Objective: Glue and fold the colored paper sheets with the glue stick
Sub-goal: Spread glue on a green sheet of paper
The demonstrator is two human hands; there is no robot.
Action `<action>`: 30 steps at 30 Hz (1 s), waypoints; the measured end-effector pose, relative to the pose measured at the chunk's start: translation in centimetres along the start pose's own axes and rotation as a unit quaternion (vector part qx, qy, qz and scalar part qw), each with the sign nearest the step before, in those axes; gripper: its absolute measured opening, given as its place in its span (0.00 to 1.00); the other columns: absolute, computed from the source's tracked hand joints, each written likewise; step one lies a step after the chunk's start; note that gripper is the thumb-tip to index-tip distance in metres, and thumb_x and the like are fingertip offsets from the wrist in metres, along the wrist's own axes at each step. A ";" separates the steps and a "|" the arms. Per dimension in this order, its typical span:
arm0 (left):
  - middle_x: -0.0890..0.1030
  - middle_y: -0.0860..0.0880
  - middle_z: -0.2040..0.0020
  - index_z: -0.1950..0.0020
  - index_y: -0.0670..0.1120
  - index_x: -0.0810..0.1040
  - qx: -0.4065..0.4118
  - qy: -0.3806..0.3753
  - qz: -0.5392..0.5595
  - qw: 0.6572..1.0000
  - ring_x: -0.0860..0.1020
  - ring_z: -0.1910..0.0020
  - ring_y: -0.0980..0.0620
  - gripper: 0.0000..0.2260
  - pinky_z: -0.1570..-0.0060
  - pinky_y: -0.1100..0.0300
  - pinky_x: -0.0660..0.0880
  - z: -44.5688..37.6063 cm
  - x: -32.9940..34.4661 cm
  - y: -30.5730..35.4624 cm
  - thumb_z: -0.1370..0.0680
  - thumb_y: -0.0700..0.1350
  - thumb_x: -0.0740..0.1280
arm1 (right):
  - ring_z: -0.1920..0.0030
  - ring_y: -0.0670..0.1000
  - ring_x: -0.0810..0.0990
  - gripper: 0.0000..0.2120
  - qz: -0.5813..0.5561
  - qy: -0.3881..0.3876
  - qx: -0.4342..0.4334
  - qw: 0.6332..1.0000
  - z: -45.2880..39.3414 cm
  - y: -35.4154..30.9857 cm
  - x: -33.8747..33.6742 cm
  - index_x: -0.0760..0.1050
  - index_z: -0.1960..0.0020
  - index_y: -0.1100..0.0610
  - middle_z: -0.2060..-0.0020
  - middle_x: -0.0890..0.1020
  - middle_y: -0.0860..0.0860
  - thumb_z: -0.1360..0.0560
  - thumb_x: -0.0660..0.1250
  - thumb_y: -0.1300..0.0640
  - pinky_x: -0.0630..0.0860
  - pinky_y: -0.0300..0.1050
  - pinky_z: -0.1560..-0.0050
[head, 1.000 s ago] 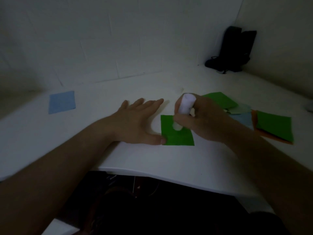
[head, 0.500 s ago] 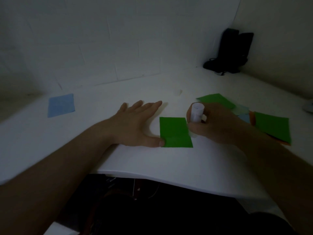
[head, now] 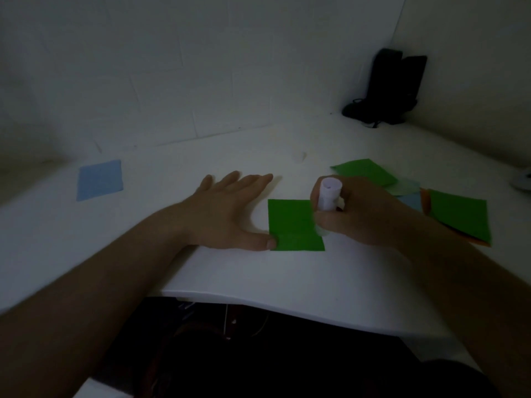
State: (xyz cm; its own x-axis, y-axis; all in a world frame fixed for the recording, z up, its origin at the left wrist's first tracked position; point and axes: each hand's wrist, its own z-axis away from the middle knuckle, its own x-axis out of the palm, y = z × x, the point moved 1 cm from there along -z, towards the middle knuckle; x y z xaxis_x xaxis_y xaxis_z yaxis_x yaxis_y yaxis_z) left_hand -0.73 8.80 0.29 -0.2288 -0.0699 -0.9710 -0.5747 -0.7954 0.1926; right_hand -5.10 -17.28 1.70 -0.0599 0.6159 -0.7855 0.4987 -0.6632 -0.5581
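A white table [head: 287, 277] with a curved near edge is seen, set into a corner of white walls. A green paper square [head: 290, 222] is laid flat near the middle, with a crease visible across its near part. A light blue sheet [head: 100, 179] is placed alone at the far left, well apart from the rest. To the right, a loose pile is spread out: a green sheet [head: 365, 171] at the far side, pale green and pale blue sheets [head: 405, 189] partly covered beside it, and another green sheet [head: 459, 215] laid over an orange sheet [head: 477, 240]. A dark object [head: 388, 90] is stood in the far right corner. The left hand [head: 227, 214] is rested flat on the table, its thumb touching the green square's left edge.
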 end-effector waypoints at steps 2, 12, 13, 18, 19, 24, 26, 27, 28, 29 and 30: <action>0.43 0.58 0.16 0.18 0.62 0.37 -0.003 -0.004 -0.014 1.000 0.42 0.17 0.49 0.57 0.21 0.38 0.42 0.0 0.0 0.0 0.40 0.84 0.53 | 0.66 0.42 0.76 0.04 0.007 0.012 -0.010 1.000 0.0 -0.2 -0.1 0.73 0.65 0.36 0.68 0.77 0.37 0.32 0.61 0.41 0.69 0.41 0.62; 0.44 0.54 0.15 0.17 0.61 0.46 -0.003 -0.010 -0.042 0.999 0.43 0.17 0.47 0.57 0.22 0.36 0.44 -0.1 -0.1 0.2 0.41 0.85 0.49 | 0.65 0.43 0.75 0.04 0.005 0.015 -0.013 1.000 -0.1 0.2 0.4 0.71 0.64 0.42 0.67 0.76 0.42 0.31 0.64 0.45 0.69 0.39 0.62; 0.44 0.54 0.15 0.17 0.61 0.46 -0.005 -0.011 -0.043 0.999 0.43 0.17 0.47 0.56 0.22 0.36 0.44 0.0 -0.2 0.3 0.41 0.84 0.50 | 0.65 0.43 0.75 0.04 0.005 0.023 -0.002 1.000 -0.1 0.3 0.2 0.71 0.64 0.41 0.67 0.76 0.42 0.31 0.63 0.44 0.71 0.42 0.62; 0.43 0.55 0.15 0.16 0.61 0.46 -0.006 -0.017 -0.036 0.999 0.42 0.17 0.48 0.56 0.22 0.37 0.42 0.1 -0.3 0.3 0.40 0.84 0.51 | 0.65 0.47 0.80 0.07 -0.044 0.067 0.009 0.997 -0.4 -0.2 0.4 0.74 0.64 0.43 0.67 0.80 0.48 0.28 0.69 0.48 0.77 0.46 0.62; 0.43 0.55 0.15 0.16 0.61 0.46 -0.007 -0.019 -0.034 0.999 0.42 0.17 0.48 0.56 0.22 0.37 0.42 0.1 -0.3 0.2 0.41 0.84 0.51 | 0.65 0.45 0.80 0.08 -0.036 0.057 0.015 0.998 -0.4 -0.5 0.7 0.75 0.64 0.46 0.68 0.80 0.48 0.26 0.70 0.50 0.75 0.41 0.63; 0.43 0.55 0.16 0.17 0.61 0.45 -0.003 -0.022 -0.034 0.999 0.41 0.17 0.48 0.57 0.22 0.37 0.42 0.0 -0.3 0.1 0.41 0.84 0.52 | 0.66 0.46 0.77 0.09 0.001 0.035 -0.005 0.999 -0.1 -0.6 0.7 0.70 0.66 0.45 0.69 0.76 0.46 0.30 0.61 0.43 0.71 0.45 0.63; 0.42 0.55 0.16 0.17 0.62 0.45 -0.003 -0.024 -0.033 0.999 0.41 0.17 0.47 0.56 0.22 0.36 0.42 0.0 -0.3 0.0 0.41 0.84 0.53 | 0.67 0.45 0.77 0.09 -0.024 0.068 -0.008 0.997 -0.4 -0.7 0.5 0.69 0.67 0.45 0.69 0.76 0.46 0.29 0.62 0.45 0.71 0.46 0.62; 0.42 0.55 0.16 0.17 0.62 0.45 -0.005 -0.026 -0.033 0.999 0.41 0.17 0.47 0.56 0.22 0.36 0.42 0.0 -0.3 0.0 0.41 0.84 0.53 | 0.65 0.48 0.79 0.09 -0.047 0.084 -0.011 0.995 -0.6 -1.0 0.6 0.71 0.67 0.45 0.68 0.78 0.47 0.28 0.64 0.47 0.74 0.50 0.62; 0.42 0.55 0.16 0.17 0.62 0.44 -0.005 -0.028 -0.036 0.999 0.41 0.17 0.47 0.56 0.22 0.36 0.42 0.0 -0.3 -0.1 0.41 0.84 0.53 | 0.63 0.51 0.81 0.07 -0.063 0.092 -0.018 0.994 -0.9 -1.5 0.7 0.74 0.66 0.44 0.67 0.80 0.48 0.29 0.66 0.48 0.76 0.54 0.61; 0.42 0.55 0.16 0.17 0.62 0.44 -0.005 -0.030 -0.040 0.999 0.40 0.17 0.47 0.56 0.22 0.36 0.42 0.0 -0.3 -0.1 0.41 0.84 0.53 | 0.62 0.53 0.82 0.07 -0.070 0.093 -0.029 0.993 -1.1 -2.1 1.0 0.75 0.65 0.43 0.66 0.81 0.49 0.28 0.68 0.48 0.77 0.57 0.60; 0.41 0.55 0.16 0.17 0.62 0.44 -0.003 -0.031 -0.045 0.998 0.40 0.17 0.47 0.56 0.22 0.36 0.42 -0.1 -0.3 -0.1 0.41 0.84 0.53 | 0.61 0.54 0.82 0.07 -0.064 0.089 -0.038 0.993 -1.4 -2.6 1.4 0.75 0.64 0.43 0.65 0.81 0.49 0.28 0.68 0.48 0.78 0.59 0.59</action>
State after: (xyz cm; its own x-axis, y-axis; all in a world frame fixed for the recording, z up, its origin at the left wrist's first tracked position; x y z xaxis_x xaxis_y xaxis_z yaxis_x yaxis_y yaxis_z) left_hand -0.56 8.82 0.53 -0.2252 0.0397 -0.9735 -0.5899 -0.8007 0.1038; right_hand -5.28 -14.11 2.43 0.0227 0.7631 -0.6459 0.5603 -0.5448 -0.6239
